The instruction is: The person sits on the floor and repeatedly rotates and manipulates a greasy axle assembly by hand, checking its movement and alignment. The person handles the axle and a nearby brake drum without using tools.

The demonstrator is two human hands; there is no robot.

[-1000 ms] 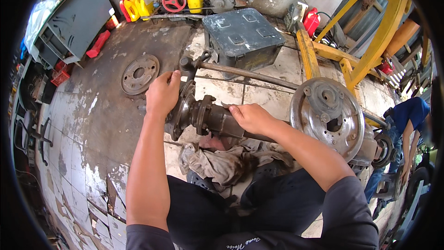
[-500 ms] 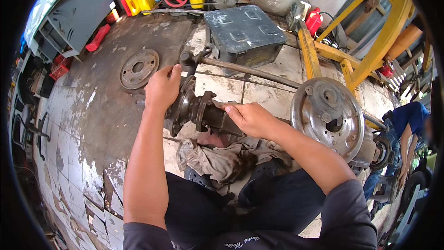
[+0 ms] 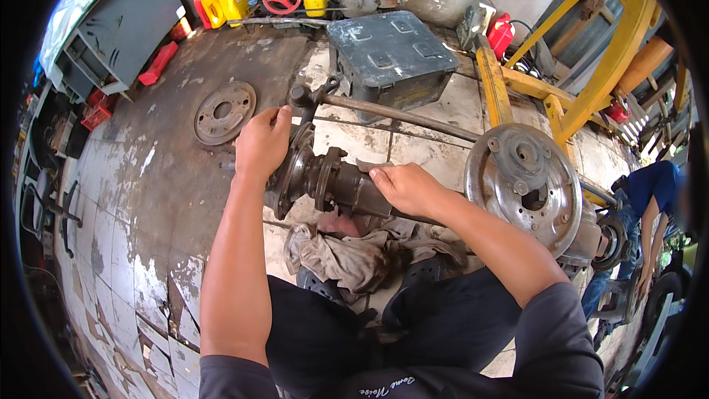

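A greasy dark axle housing (image 3: 353, 191) lies across in front of my knees, with a flanged hub end (image 3: 289, 174) at its left. My left hand (image 3: 262, 140) is closed at the outer rim of that hub, thumb on top; its other fingers are hidden behind. Farther right, my right hand (image 3: 413, 191) rests over the housing tube, closed on a thin brown sheet (image 3: 371, 165) that looks like sandpaper and sticks out past the thumb. To the right of the hand stands a round metal backing plate (image 3: 487, 188). A long steel rod (image 3: 406, 115) runs behind the housing.
A stained rag (image 3: 336, 255) lies between my feet. A rusty disc (image 3: 214, 131) is on the floor at left. Beyond the rod sits a dark box (image 3: 391, 52). A yellow frame (image 3: 493, 85) stands at right, where a co-worker (image 3: 650, 192) bends over parts.
My right hand has slid slightly to the right along the tube with the brown sheet. The left hand stays at the hub.
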